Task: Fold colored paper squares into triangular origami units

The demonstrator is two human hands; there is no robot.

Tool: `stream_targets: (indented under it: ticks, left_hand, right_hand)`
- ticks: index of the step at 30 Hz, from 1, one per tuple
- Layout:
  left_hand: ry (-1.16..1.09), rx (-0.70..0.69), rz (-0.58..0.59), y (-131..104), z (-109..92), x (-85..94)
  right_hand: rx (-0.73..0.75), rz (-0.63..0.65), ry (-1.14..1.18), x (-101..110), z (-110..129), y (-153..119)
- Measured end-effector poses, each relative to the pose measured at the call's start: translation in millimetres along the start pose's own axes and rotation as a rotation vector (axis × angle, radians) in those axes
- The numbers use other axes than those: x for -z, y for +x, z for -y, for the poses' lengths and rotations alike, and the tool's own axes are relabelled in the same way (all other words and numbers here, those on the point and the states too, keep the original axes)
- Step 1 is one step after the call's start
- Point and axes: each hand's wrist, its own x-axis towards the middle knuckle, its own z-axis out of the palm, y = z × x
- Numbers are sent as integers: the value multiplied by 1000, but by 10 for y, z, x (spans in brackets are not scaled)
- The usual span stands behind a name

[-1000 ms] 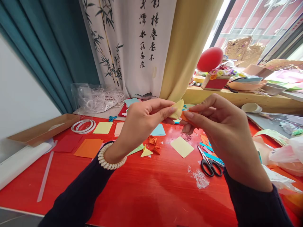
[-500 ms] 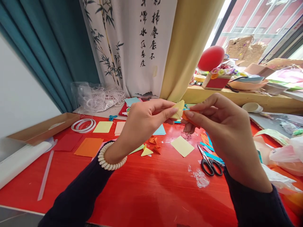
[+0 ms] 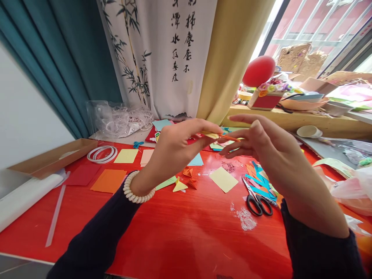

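My left hand (image 3: 180, 145) pinches a folded yellow paper piece (image 3: 209, 135) above the table, thumb below and index finger on top. A folded orange paper piece (image 3: 229, 137) joins it on the right, seen nearly edge-on. Beside the orange piece, my right hand (image 3: 261, 149) has its fingers spread and the thumb raised, with the lower fingers beneath the orange tip. Below lie small folded orange pieces (image 3: 190, 178), a folded yellow piece (image 3: 179, 185) and a flat pale yellow square (image 3: 223, 179).
Black-handled scissors (image 3: 259, 204) lie on the red table (image 3: 180, 232) near blue paper strips (image 3: 257, 182). Orange sheets (image 3: 108, 181), red sheets (image 3: 83, 174), white rings (image 3: 102, 154) and a cardboard tray (image 3: 52, 157) are at the left. A red balloon (image 3: 259, 71) is at the back right.
My right thumb and index finger have opened away from the orange piece. The joined papers have tilted to lie flatter, and my right forearm has shifted slightly right.
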Motion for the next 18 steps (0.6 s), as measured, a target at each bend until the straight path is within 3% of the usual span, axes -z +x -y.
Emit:
stream_targets:
  ticks: [4,9,12,14,18]
  left_hand:
    - [45,-89,-12,-7,-9,-21]
    - [-213,182,-97,29,-34,-12]
    - [-353,326,-31,42,-19,-28]
    - [-400,349,9,39,-9,-45]
    - [-467,351,-34,27,-24,-49]
  right_hand:
    - [-42,75,88,26,5,1]
    - [1,13,32,22,11,-3]
    - [23,44,36,7,9,-6]
    - [13,28,52,6,10,-6]
    - [-56,61,100,31,20,-1]
